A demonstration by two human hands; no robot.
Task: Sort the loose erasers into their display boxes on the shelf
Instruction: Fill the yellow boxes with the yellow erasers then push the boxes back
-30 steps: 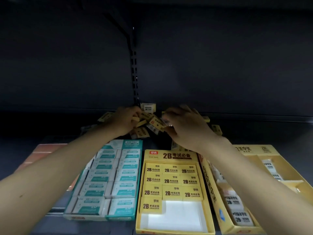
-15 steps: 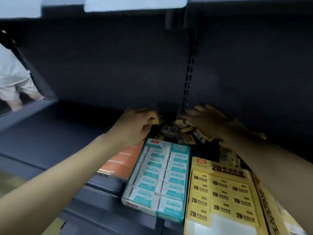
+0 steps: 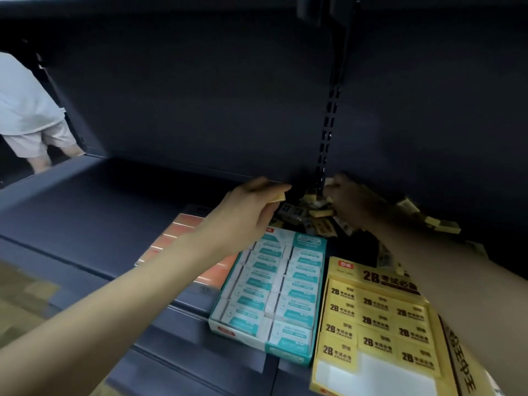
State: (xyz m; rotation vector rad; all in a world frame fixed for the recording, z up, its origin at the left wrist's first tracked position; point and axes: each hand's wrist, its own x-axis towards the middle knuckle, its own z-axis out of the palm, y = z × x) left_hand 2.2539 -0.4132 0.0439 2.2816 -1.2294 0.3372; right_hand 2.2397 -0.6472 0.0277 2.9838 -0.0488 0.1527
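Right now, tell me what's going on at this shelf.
A person is sorting erasers on a dark shelf. The left hand pinches a yellow eraser above the teal display box, which looks full. The right hand is down in the loose pile of erasers at the back; whether it grips one cannot be told. The yellow 2B display box in front has an open gap at its near end.

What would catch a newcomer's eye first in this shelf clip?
The bright yellow 2B eraser display box at lower right, with a bare white gap at its near end, beside the full teal-and-white eraser box. Behind them, a heap of loose yellow erasers at the dark shelf's back, where the left hand pinches a small yellow eraser and the right hand digs in.
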